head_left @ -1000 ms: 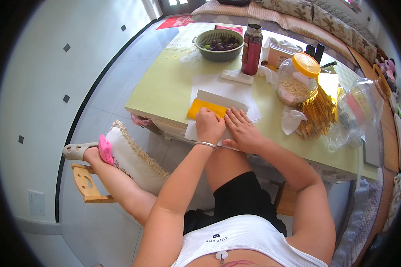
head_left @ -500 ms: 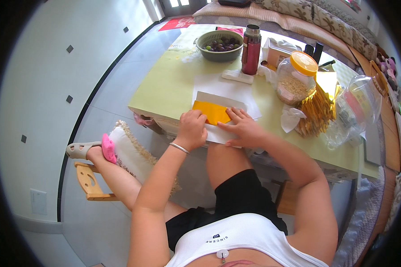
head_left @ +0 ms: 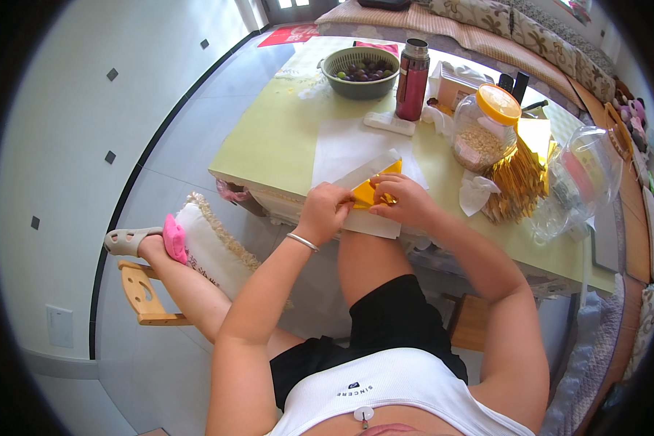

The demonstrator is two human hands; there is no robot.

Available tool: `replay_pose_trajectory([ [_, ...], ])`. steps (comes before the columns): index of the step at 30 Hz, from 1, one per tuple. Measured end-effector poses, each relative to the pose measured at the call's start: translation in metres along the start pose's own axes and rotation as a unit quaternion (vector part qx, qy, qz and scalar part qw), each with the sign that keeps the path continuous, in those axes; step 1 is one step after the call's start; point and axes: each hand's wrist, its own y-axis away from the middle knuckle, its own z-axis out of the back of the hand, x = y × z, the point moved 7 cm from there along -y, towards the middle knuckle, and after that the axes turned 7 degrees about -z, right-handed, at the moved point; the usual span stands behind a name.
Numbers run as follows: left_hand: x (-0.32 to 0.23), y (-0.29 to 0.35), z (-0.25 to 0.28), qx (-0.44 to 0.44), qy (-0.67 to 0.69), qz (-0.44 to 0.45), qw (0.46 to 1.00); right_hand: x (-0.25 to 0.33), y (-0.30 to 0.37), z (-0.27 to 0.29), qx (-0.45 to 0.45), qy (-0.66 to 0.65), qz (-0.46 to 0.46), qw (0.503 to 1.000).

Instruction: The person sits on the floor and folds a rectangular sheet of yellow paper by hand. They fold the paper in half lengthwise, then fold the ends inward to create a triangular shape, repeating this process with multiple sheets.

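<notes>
A small folded piece of shiny gold paper (head_left: 362,195) is between my hands at the table's near edge. My left hand (head_left: 325,212), with a silver bangle at the wrist, pinches its left end. On its right side, the curled fingers and thumb of my right hand (head_left: 405,200) grip the same paper. Beneath the hands lies a pale strip of paper or card (head_left: 374,224), its near end reaching over the table edge above my thigh. A larger white sheet (head_left: 341,145) rests flat behind it. My fingers hide part of the gold paper.
Behind the sheet lies a white remote-like object (head_left: 389,123). A colander of grapes (head_left: 360,89) and a dark red flask (head_left: 412,83) stand farther back. To the right are a yellow-lidded jar (head_left: 479,138), a bundle of gold paper (head_left: 517,182), crumpled tissue (head_left: 478,194) and a plastic bag (head_left: 578,182).
The gold paper was lying flatter under my hands; now it is turned and partly lifted, with one corner pointing up to the right. My right hand's spread fingers have curled onto it.
</notes>
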Motion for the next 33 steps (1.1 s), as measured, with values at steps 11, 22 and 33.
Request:
replay_pose_trajectory([
  [11, 0.026, 0.004, -0.010, -0.087, 0.010, 0.160, 0.983, -0.006, 0.004, -0.010, -0.065, 0.022, -0.063, 0.996],
  [22, 0.020, 0.002, -0.011, -0.098, -0.050, 0.167, 0.980, 0.004, 0.004, -0.020, -0.085, 0.152, -0.008, 0.985],
  [33, 0.008, 0.012, -0.008, -0.109, -0.208, 0.159, 0.959, -0.002, 0.006, -0.026, -0.050, 0.167, -0.025, 0.984],
])
